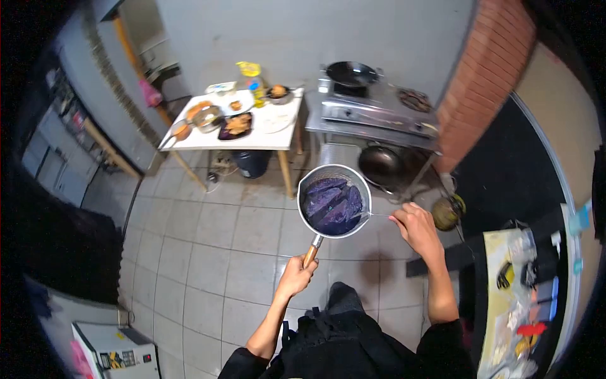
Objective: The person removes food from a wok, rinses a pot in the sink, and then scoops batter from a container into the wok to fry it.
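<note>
My left hand (pixel 297 276) is wrapped round the wooden handle (pixel 310 255) of a metal saucepan (pixel 303 218), held level above the floor in front of me. Large dark purple chunks (pixel 328 201) lie inside it, looking like purple sweet potato. My right hand (pixel 416 228) pinches the thin metal handle of what looks like a fork (pixel 379 215). Its far end crosses the pan's right rim and touches the purple food; the tip is hard to make out.
A white table (pixel 196 140) at the back left carries plates, bowls, fried food and an oil bottle (pixel 257 91). A steel stove (pixel 372 114) with a black wok (pixel 351 74) stands behind the pan. A gas cylinder (pixel 447 213) and a cluttered counter (pixel 495 278) are right.
</note>
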{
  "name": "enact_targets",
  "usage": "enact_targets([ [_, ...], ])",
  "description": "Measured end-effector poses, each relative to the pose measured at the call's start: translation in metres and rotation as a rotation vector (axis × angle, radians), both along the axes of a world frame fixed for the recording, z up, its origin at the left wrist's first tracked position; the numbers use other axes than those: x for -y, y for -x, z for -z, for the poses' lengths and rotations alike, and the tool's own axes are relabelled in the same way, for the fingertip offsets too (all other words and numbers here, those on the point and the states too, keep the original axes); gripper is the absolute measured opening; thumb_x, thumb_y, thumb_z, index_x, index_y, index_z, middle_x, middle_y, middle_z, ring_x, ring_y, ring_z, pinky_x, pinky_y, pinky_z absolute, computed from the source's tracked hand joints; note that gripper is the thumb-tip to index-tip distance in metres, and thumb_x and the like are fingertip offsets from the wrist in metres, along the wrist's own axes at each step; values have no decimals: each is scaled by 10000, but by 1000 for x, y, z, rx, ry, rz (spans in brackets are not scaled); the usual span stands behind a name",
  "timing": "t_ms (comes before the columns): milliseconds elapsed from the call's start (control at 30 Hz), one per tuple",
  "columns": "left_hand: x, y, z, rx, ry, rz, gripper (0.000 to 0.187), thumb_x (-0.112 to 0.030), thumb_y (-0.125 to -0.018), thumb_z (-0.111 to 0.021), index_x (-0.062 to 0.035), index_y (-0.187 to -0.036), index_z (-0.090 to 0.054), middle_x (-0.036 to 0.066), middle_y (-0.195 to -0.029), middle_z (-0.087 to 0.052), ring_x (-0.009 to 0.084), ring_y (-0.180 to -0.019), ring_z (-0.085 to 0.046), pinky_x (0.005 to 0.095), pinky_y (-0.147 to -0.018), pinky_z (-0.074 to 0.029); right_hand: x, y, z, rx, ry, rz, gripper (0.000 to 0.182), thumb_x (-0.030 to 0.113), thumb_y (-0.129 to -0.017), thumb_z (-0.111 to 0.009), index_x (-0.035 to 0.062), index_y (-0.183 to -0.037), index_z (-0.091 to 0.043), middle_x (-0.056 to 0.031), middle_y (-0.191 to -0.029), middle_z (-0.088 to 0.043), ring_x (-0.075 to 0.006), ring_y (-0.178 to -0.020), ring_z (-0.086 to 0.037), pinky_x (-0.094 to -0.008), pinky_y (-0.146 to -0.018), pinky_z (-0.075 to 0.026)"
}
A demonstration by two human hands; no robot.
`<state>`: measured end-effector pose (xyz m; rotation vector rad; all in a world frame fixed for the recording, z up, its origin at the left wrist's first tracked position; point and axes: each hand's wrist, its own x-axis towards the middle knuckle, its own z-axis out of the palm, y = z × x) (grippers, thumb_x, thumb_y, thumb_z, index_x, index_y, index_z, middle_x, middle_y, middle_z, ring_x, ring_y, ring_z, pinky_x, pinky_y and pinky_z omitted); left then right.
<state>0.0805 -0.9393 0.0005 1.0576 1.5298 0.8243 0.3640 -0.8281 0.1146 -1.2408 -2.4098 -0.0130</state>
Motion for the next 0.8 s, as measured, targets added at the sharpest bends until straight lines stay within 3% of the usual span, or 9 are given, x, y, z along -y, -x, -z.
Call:
enact_targets([
  [267, -20, 217, 55, -112, -160, -318, 271, -241, -907, -607, -40, -739, -534, -29, -555, -467, 71, -452, -444, 276, -413, -362, -112, 260, 38, -41, 64, -322, 191, 180, -843, -668, 18, -752, -626, -130, -698, -565, -332, -717, -564, -440, -634, -451],
  [367, -36, 299, 42, -159, -112, -440, 267, -225, -900, -602, -32, -730, -531, -25, -558, -474, 72, -469, -453, 282, -435, -378, -158, 368, 42, -77, 102, -438, 177, 177, -846, -666, 22, -768, -630, -132, -700, -566, -333, -716, -565, -438, -632, -449],
  [467, -46, 377, 39, -149, -70, -607, 276, -225, -848, -605, 31, -775, -534, 104, -545, -408, 179, -523, -439, 402, -529, -387, -185, 474, 42, -84, 135, -550, 161, 172, -848, -665, 22, -793, -640, -133, -706, -570, -332, -718, -568, -435, -634, -450],
  [567, -54, 457, 33, -174, -84, -697, 276, -240, -848, -606, 25, -792, -554, 107, -545, -409, 187, -522, -436, 394, -531, -385, -211, 582, 30, -75, 164, -640, 155, 163, -848, -664, 15, -806, -649, -137, -714, -579, -336, -722, -575, -434, -643, -455],
  [800, -79, 641, 25, -174, -206, -876, 168, -129, -881, -584, 18, -800, -569, 15, -579, -420, 83, -551, -401, 314, -499, -346, -254, 822, 26, -87, 194, -814, 186, 155, -860, -651, -11, -780, -629, -173, -740, -601, -362, -756, -587, -445, -667, -461],
])
